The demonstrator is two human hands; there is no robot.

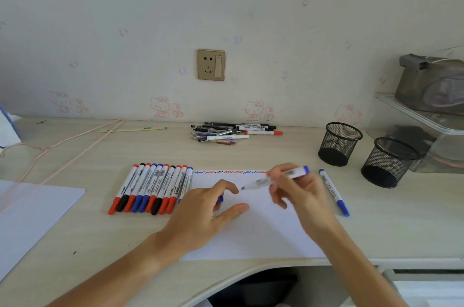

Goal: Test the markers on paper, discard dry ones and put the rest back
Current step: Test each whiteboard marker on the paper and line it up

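Right hand [298, 191] pinches uncapped marker [276, 178]; left hand [213, 208] curls around blue cap [220, 198].

The right hand [298, 188] pinches a white-barrelled, blue-ended marker [276, 178], its tip pointing away from the grip toward the left hand [211, 208], which holds a small blue cap [220, 198].

Both forearms come up from the bottom of the frame totally bare, no sleeves showing anywhere. The left hand [208, 208] and right hand [298, 191] have no gloves and short, plain, unpainted fingernails.
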